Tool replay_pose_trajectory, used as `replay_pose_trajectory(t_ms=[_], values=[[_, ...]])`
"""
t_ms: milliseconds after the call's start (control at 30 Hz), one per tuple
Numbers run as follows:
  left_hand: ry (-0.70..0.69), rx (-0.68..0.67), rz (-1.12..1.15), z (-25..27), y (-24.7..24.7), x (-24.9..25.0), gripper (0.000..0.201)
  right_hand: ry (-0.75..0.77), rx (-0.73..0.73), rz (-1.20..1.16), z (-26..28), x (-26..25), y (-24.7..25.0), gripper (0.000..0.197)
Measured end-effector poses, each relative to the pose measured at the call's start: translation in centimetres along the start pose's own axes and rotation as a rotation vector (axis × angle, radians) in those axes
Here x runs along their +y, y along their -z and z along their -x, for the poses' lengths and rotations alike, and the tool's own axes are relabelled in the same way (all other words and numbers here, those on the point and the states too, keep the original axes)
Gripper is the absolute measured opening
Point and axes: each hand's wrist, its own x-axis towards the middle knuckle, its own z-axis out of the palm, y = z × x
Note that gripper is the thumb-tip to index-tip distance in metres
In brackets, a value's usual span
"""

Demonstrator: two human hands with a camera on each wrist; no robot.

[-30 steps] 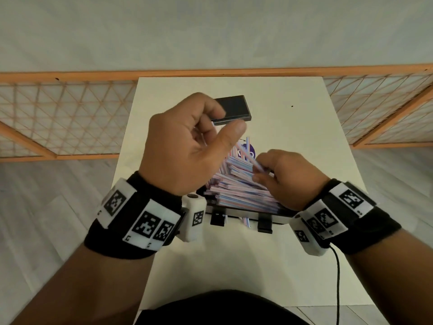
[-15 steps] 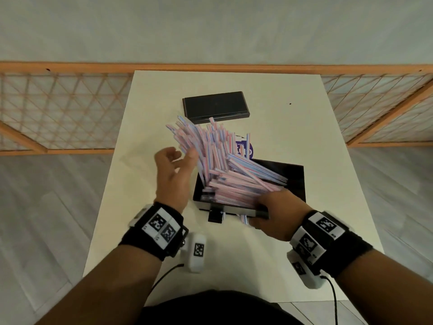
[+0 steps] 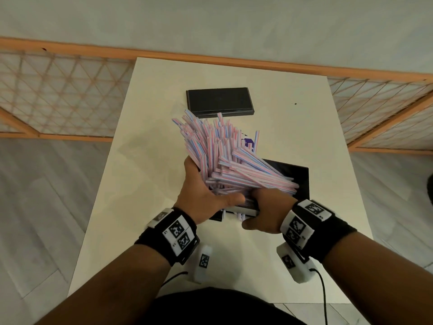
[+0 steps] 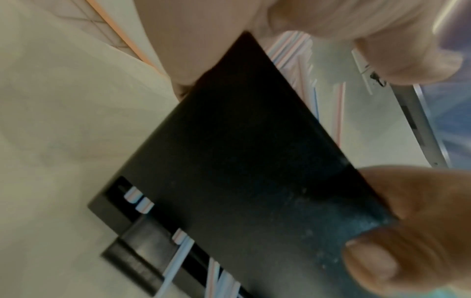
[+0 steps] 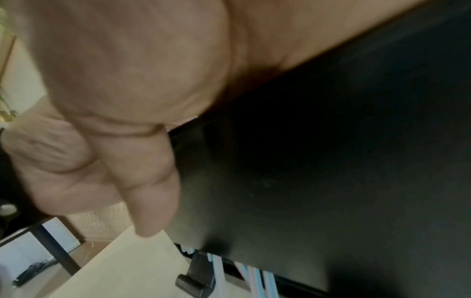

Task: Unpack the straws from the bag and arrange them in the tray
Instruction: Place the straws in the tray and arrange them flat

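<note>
Head view: the left hand (image 3: 203, 195) cups the near-left side of a big loose heap of pink-and-blue striped paper straws (image 3: 225, 160), palm against them, fingers spread wide and hidden under the pile. The straws fan up and away from the black rectangular tray (image 3: 297, 181), far ends splayed toward a flat black box lid (image 3: 219, 100) lying farther back on the cream tabletop (image 3: 145, 174). A scrap of white-and-purple bag (image 3: 248, 143) peeks out behind the heap.

The right hand (image 3: 264, 214) clamps the tray's near edge, thumb under it; from the left wrist view a thumb (image 4: 397, 231) presses the tray's dark underside (image 4: 242, 161), so the near side looks lifted and tilted.

These straws should be feather-light, stiff but easily kinked, and slippery against each other, so I'd gather the bundle round its middle, not its tips. Some straws already poke through slots at the tray's near edge. There's open room on the left and far-right; the table's near edge sits close behind the wrists, so a spill that way is the risk.
</note>
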Motion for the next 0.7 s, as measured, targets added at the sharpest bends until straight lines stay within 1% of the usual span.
replay_pose_trajectory(t_ms=[100, 167, 267, 333, 400, 467, 533, 600, 667, 700], values=[[-0.014, -0.076, -0.109, 0.1, 0.5, 0.2, 0.140, 0.053, 0.051, -0.053, 0.3, 0.1, 0.1, 0.053], [-0.027, -0.120, -0.196, 0.1, 0.8, 0.4, 0.145, 0.075, 0.087, -0.091, 0.5, 0.1, 0.2, 0.051], [-0.032, -0.114, -0.279, 0.0, 0.9, 0.1, 0.145, 0.036, 0.137, -0.142, 0.8, 0.3, 0.5, 0.047], [-0.033, -0.090, -0.278, 0.0, 0.8, -0.1, 0.139, 0.010, 0.093, -0.091, 0.8, 0.3, 0.4, 0.045], [-0.048, -0.078, -0.268, 0.0, 0.7, -0.3, 0.133, -0.017, -0.011, -0.055, 0.4, 0.0, 0.3, 0.052], [-0.064, -0.081, -0.250, 0.0, 0.6, -0.4, 0.130, -0.024, -0.082, -0.084, -0.2, -0.3, 0.2, 0.058], [-0.083, -0.079, -0.249, -0.1, 0.7, -0.6, 0.130, -0.020, -0.094, -0.155, -0.5, -0.4, 0.4, 0.050], [-0.098, -0.069, -0.255, -0.1, 0.7, -0.7, 0.132, -0.034, -0.042, -0.212, -0.4, -0.4, 0.7, 0.048], [-0.113, -0.065, -0.262, -0.1, 0.7, -0.6, 0.133, -0.049, 0.043, -0.174, -0.2, -0.4, 0.8, 0.048], [-0.112, -0.064, -0.259, -0.1, 0.7, -0.5, 0.132, -0.058, 0.047, -0.162, -0.1, -0.5, 0.8, 0.048]])
